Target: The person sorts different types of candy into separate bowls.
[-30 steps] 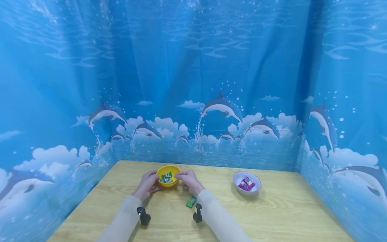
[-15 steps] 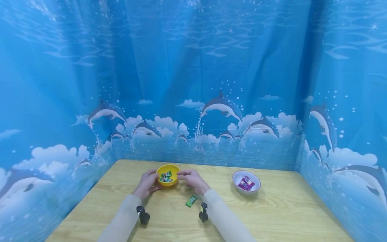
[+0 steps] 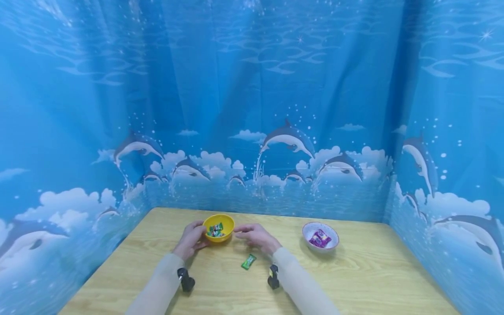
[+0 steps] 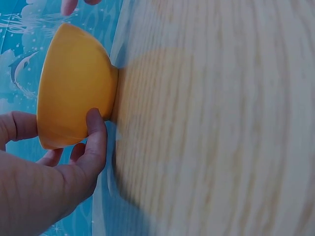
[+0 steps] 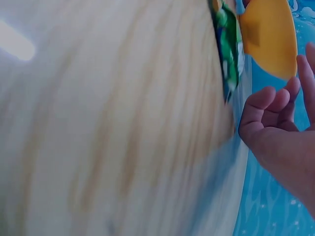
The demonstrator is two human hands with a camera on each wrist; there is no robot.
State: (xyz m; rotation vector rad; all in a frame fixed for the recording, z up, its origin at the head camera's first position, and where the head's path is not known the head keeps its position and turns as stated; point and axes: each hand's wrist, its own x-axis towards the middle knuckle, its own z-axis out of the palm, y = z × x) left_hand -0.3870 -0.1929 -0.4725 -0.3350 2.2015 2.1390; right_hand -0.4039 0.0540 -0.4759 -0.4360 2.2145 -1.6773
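A yellow bowl [image 3: 227, 222] stands on the table with several green-wrapped candies [image 3: 215, 229] inside. My left hand [image 3: 190, 239] holds its left side. In the left wrist view, a digit lies at the rim of the bowl [image 4: 74, 83] and other fingers curve around its lower wall. To the right, my right hand [image 3: 257, 237] hovers beside the bowl and holds nothing. Its fingers are loosely bent in the right wrist view, a small gap from the yellow wall. One green-wrapped candy [image 3: 249, 261] lies on the wood nearer me, below the right hand.
A white speckled bowl with a pink rim [image 3: 309, 230] stands at the right, containing purple-wrapped candies [image 3: 320, 238]. The pale wooden table [image 3: 374, 271] is bordered at the back and sides by a blue dolphin-print curtain [image 3: 252, 87].
My right hand has drawn away from the yellow bowl's rim toward the right, uncovering more of the loose green candy. The left hand and bowl stay in place.
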